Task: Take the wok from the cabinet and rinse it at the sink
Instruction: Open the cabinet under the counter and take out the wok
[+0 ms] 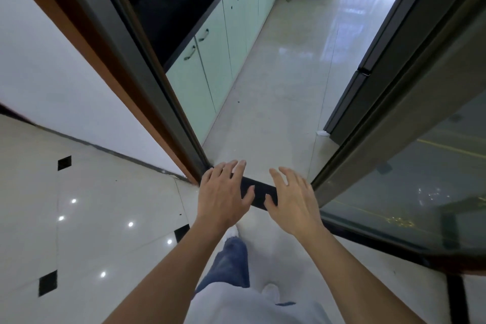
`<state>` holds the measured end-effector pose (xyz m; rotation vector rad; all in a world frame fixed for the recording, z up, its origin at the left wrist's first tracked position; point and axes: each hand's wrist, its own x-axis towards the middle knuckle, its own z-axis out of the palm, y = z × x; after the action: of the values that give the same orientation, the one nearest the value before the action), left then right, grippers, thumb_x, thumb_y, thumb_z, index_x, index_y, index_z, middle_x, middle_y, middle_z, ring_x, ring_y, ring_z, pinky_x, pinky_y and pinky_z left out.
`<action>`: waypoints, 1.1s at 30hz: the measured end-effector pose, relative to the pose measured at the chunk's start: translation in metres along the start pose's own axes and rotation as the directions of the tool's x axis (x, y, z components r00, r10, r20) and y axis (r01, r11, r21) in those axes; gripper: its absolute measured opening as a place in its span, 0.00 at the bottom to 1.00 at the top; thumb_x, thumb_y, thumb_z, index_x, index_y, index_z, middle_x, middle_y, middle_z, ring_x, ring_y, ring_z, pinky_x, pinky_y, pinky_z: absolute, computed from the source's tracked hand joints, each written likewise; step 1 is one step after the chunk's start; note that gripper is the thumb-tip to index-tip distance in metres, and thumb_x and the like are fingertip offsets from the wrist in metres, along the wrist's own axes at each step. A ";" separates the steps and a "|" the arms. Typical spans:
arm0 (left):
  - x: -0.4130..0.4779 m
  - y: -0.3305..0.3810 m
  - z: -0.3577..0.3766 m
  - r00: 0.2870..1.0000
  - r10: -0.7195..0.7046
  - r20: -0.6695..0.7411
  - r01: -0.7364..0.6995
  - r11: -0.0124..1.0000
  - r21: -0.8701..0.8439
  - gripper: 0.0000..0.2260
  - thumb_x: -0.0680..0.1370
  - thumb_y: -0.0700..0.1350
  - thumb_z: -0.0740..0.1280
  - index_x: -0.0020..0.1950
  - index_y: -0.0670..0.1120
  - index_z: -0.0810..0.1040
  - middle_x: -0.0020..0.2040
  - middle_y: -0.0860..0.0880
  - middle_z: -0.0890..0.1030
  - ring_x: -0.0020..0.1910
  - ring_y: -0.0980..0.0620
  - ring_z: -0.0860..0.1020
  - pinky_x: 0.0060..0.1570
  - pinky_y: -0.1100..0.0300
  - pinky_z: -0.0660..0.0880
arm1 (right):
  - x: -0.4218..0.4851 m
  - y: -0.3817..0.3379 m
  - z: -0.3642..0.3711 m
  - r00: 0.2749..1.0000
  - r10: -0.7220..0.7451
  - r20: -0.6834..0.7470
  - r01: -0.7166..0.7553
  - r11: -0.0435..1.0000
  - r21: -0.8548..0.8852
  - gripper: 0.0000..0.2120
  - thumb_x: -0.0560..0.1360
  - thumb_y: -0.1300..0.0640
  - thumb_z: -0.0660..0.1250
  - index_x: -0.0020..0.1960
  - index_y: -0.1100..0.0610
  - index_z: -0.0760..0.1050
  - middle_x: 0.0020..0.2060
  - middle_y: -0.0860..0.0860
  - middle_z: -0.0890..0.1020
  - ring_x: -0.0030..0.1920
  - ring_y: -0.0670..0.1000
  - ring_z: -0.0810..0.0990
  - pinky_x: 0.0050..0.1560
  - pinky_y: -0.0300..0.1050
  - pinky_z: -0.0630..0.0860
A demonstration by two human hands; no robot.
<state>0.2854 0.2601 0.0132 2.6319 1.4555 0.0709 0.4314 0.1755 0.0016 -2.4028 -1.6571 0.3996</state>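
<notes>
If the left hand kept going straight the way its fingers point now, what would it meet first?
Probably nothing soon. The left hand, open and empty, points through the doorway into the kitchen, just right of the dark door frame. Beyond lies bare floor beside the green cabinets. Depth is unclear, so it might brush the frame.

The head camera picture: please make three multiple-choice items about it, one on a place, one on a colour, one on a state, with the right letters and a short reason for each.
1. Where are the cabinets?
A. along the left side of the kitchen
B. along the right side
C. behind the person

2. What colour are the cabinet doors?
A. red
B. pale green
C. black

3. What are the left hand and right hand holding?
A. a wok
B. a cloth
C. nothing

Answers:
1 A, the cabinets run under the black counter on the left.
2 B, the door fronts are pale green.
3 C, both hands are open with spread fingers, and no wok is in view.
</notes>
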 end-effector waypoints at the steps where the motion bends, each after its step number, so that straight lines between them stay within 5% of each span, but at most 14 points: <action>1: 0.010 -0.002 0.002 1.000 -0.003 0.002 0.003 1.000 -0.003 0.28 0.77 0.64 0.59 0.74 0.54 0.65 0.72 0.52 0.72 0.71 0.49 0.70 0.72 0.49 0.63 | 0.010 0.000 0.000 1.000 -0.003 0.008 0.003 1.000 0.000 0.29 0.78 0.45 0.64 0.75 0.51 0.62 0.73 0.53 0.69 0.73 0.55 0.67 0.74 0.53 0.62; 9: 0.125 -0.030 0.006 0.998 0.070 0.007 -0.069 0.998 -0.010 0.28 0.78 0.64 0.56 0.76 0.53 0.62 0.74 0.51 0.70 0.72 0.50 0.69 0.72 0.50 0.63 | 0.118 0.004 -0.004 0.999 0.023 -0.034 -0.025 0.998 -0.054 0.29 0.74 0.47 0.67 0.72 0.55 0.69 0.68 0.56 0.75 0.68 0.57 0.74 0.68 0.54 0.71; 33: 0.438 -0.075 -0.006 0.986 0.158 0.056 -0.154 0.986 -0.062 0.28 0.77 0.61 0.57 0.75 0.51 0.64 0.72 0.51 0.72 0.71 0.50 0.69 0.69 0.51 0.65 | 0.417 0.007 -0.040 0.985 0.168 0.037 -0.166 0.985 -0.050 0.30 0.77 0.44 0.60 0.77 0.51 0.60 0.75 0.53 0.67 0.74 0.55 0.66 0.74 0.52 0.62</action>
<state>0.4555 0.6705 -0.0009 2.6720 1.2087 0.0476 0.5909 0.5629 -0.0083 -2.5949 -1.5009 0.4447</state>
